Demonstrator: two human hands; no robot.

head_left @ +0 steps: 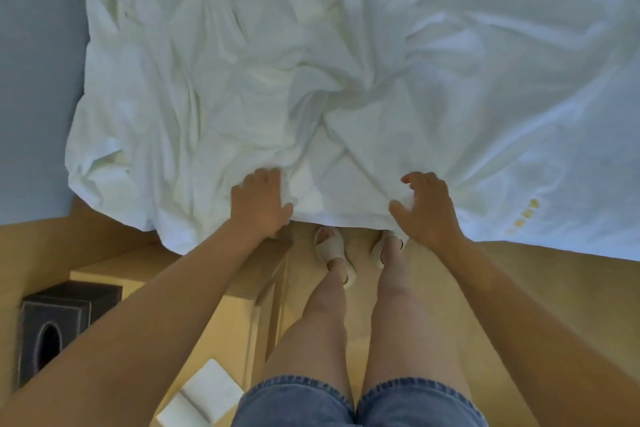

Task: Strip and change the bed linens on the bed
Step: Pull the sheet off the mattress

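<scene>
The white sheet [346, 62] lies rumpled over the bed, and both hands hold its near hem where it hangs over the bed's side. The left hand [259, 201] grips a bunch of cloth, its fingers curled into a fold and its thumb under the edge. The right hand [427, 210] is clawed, with cloth gathered between its bent fingers and thumb; how firm that hold is cannot be told. The cloth is plain and matte, creamier in the deep creases on the left and bluish and smoother toward the right. Folds run from the two hands up and away and meet in a knot of creases near the middle. The hem runs left to right, but the sheet's long axis cannot be judged, as the top and right borders cut it off. A few small yellow marks [526, 215] near the right hem are too blurred to read. The mattress is wholly hidden beneath. Below the hem stand two pale slippers [332, 253], the right foot's toes covered by cloth, on a tan floor [519, 288]. On the left, a wooden bench [114, 253] carries a black tissue box [59, 326], partly behind the left forearm.
</scene>
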